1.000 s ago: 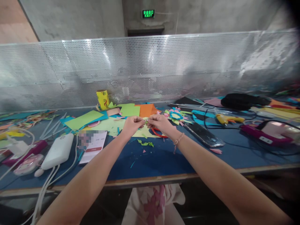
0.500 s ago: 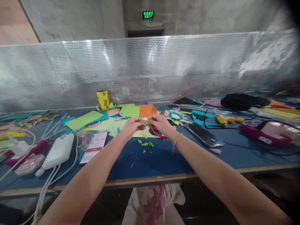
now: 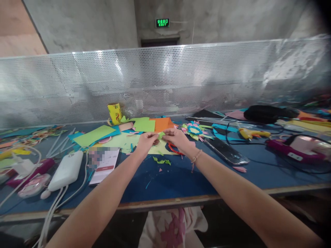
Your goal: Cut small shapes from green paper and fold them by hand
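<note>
Left hand point(image 3: 145, 140) & right hand point(image 3: 176, 137) meet over the blue table point(image 3: 181, 179), fingertips of both pinched shut on a small green paper scrap point(image 3: 160, 135) held between them just above the surface. Under them: pale green sheet point(image 3: 124, 142), red scissors point(image 3: 172, 148), green offcuts point(image 3: 160, 160); paper flower point(image 3: 193, 128) just to the R, phone point(image 3: 103, 164) & white power bank point(image 3: 66, 170) to the L. Perforated metal screen point(image 3: 165, 82) runs along the back edge, concrete wall w/ green exit sign point(image 3: 162, 23) behind.
</note>
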### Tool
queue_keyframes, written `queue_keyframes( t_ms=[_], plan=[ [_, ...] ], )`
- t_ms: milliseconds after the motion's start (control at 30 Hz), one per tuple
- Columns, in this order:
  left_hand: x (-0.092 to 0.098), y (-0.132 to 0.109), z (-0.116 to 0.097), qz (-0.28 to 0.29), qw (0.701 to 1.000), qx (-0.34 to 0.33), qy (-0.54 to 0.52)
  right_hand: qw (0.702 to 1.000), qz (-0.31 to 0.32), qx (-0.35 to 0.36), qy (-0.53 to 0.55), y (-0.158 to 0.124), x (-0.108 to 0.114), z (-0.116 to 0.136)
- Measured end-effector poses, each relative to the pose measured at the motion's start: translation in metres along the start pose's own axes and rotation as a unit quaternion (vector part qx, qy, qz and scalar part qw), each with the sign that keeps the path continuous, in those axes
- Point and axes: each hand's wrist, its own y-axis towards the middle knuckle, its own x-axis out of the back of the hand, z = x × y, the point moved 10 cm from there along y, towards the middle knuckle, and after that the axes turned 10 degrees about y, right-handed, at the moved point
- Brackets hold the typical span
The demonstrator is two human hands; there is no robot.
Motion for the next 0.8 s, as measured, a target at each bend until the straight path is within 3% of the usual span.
queue_keyframes(
  t_ms=[200,300,467,667,800],
  plan=[
    [0.006,-0.001,-0.025,-0.04,0.972,-0.123,0.194,1.0,0.014,0.002,-0.001,0.001,-0.001,-0.002],
    [0.0,-0.007,-0.032,-0.026,0.961,-0.137,0.24,0.999,0.024,0.011,-0.025,0.0,-0.004,0.003],
    [-0.017,-0.016,-0.036,0.025,0.961,-0.154,0.23,0.998,0.013,0.022,-0.055,0.0,-0.001,0.004],
    [-0.01,-0.015,-0.035,-0.007,0.959,-0.149,0.239,0.997,0.06,0.017,-0.047,-0.001,-0.01,0.002],
    [-0.008,-0.015,-0.035,-0.016,0.961,-0.143,0.237,0.998,0.038,0.02,-0.055,-0.001,-0.006,0.005]
  ],
)
